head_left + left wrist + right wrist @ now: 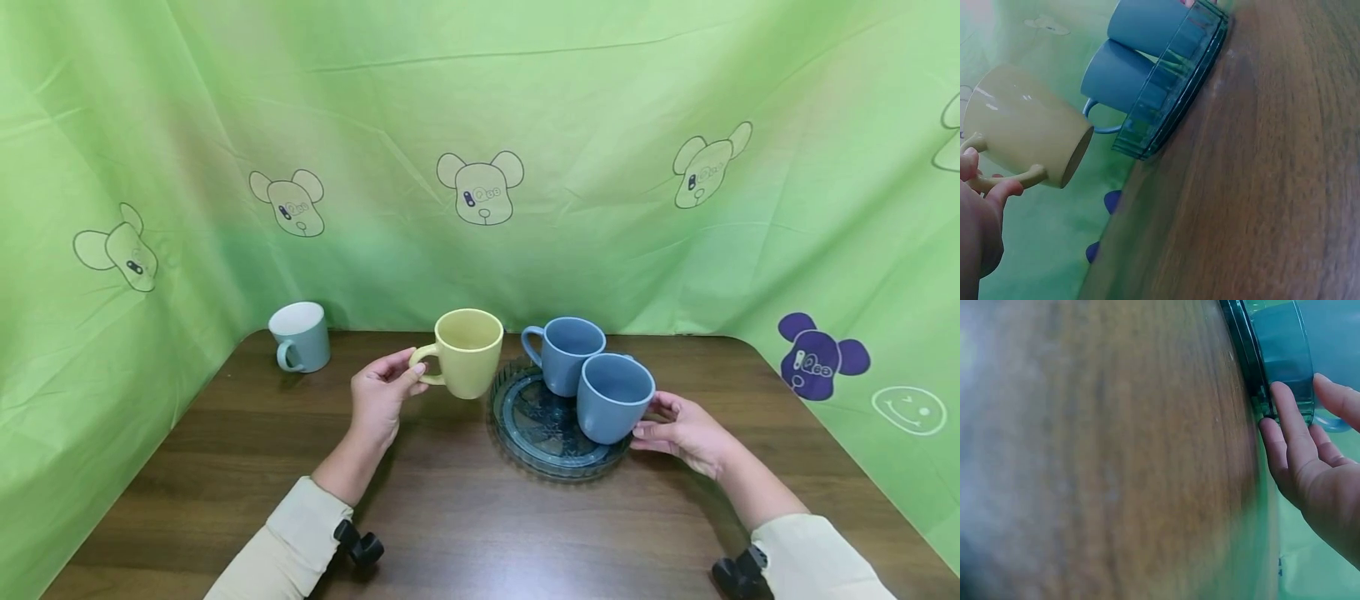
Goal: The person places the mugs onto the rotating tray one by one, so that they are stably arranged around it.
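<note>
In the head view my left hand (381, 396) pinches the handle of a yellow mug (471, 358), holding it upright above the table. The left wrist view shows the yellow mug (1029, 125) raised, with thumb and fingers at its handle. To its right a round, see-through blue tray (525, 429) with a fluted wall carries two blue mugs: one at the back (562, 367), handle to the left, and one in front (611, 404). My right hand (686, 433) is at the tray's right side, its fairly straight fingers touching the wall in the right wrist view.
A light blue mug (307, 342) with a pale inside stands at the table's back left. The brown wooden table (465, 525) ends at a green cloth (375, 125) printed with bear heads, which hangs behind and at both sides.
</note>
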Motion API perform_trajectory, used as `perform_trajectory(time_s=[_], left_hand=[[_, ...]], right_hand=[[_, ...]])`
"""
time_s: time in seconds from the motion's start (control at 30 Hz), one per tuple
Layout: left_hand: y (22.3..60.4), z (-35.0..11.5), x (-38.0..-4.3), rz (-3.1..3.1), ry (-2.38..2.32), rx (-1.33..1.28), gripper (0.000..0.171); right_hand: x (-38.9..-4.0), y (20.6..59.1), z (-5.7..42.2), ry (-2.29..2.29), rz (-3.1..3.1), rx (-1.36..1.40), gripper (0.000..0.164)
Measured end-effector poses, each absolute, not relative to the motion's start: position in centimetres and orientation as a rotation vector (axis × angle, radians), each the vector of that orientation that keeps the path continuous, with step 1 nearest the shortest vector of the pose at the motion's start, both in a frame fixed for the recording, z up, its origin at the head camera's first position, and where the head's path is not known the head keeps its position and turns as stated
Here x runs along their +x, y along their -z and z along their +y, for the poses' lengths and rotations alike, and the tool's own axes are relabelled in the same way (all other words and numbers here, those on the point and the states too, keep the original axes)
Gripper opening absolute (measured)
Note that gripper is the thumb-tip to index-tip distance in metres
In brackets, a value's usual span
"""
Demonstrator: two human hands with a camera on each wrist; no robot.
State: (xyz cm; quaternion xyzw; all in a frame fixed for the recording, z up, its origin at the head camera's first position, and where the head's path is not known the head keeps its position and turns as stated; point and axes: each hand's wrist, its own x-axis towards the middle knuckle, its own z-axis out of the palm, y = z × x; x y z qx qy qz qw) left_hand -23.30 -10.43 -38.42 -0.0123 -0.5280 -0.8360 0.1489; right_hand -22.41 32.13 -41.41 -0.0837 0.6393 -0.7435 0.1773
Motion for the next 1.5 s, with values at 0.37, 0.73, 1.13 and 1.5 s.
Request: perform_trajectory(time_s=[0.37, 0.73, 1.13, 1.5], left_hand=[[38.6, -9.4, -23.4, -1.526, 2.411, -0.050, 0.033], [38.9, -8.4, -23.7, -1.536, 2.428, -0.052, 0.034], [39.4, -7.2, -23.9, -1.571, 2.433, -0.074, 0.031], [39.5, -6.2, -24.3, -1.587, 2.422, -0.057, 0.032]], right_hand=[[-21.8, 41.1, 31.7, 2.083, 1.839, -0.186, 0.038], [-21.7, 41.3, 32.1, 2.070, 1.813, -0.218, 0.032], [-23.0, 41.5, 32.6, 2.079, 1.807, -0.334, 0.028], [-23.7, 41.5, 33.0, 2.120, 1.628, -0.373, 0.037]])
